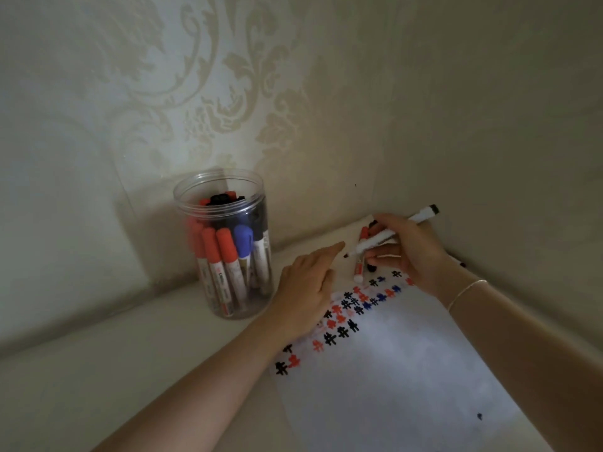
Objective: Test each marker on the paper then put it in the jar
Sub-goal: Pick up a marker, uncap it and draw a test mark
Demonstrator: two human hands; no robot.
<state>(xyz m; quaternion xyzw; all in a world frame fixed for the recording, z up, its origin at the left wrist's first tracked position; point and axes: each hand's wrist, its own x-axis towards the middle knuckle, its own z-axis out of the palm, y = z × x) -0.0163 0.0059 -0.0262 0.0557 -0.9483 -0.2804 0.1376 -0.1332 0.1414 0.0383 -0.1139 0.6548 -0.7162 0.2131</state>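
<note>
1. The paper [408, 370] lies flat on the pale table [98, 370], in a corner of the wall. It is thin and light, so I think it can slide or wrinkle under a pen if nothing holds it down. Rows of black, red and blue test marks run along its left and far edges.
2. The jar [228, 249] is clear plastic, stands upright, left of the paper, and is already crowded with capped markers. It looks light enough to tip if a marker is pushed in roughly.
3. The left hand [306, 288] is open, fingers spread, and rests flat on the paper edge, holding nothing.
4. The right hand [408, 249] is closed around a marker [391, 234], uncapped, with its tip pointing down-left over the paper.
5. The marker is stiff, smooth and light; I judge the middle of the barrel is the best place to hold.
6. A red marker [359, 259] lies under that hand.
</note>
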